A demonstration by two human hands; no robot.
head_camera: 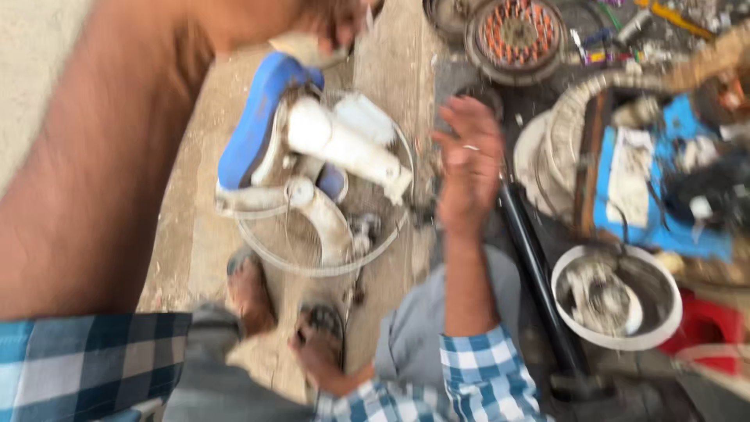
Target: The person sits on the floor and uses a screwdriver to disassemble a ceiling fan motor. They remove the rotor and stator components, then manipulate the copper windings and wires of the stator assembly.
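The right hand is shown raised with fingers spread and empty beside a blue-and-white fan lying on the floor, while the left hand's grip cannot be told.

Fan: on the ground ahead of my feet, lying in its wire guard. My left hand: above it. My right hand: right of it. Rod, bowl: further right. Coil: behind.
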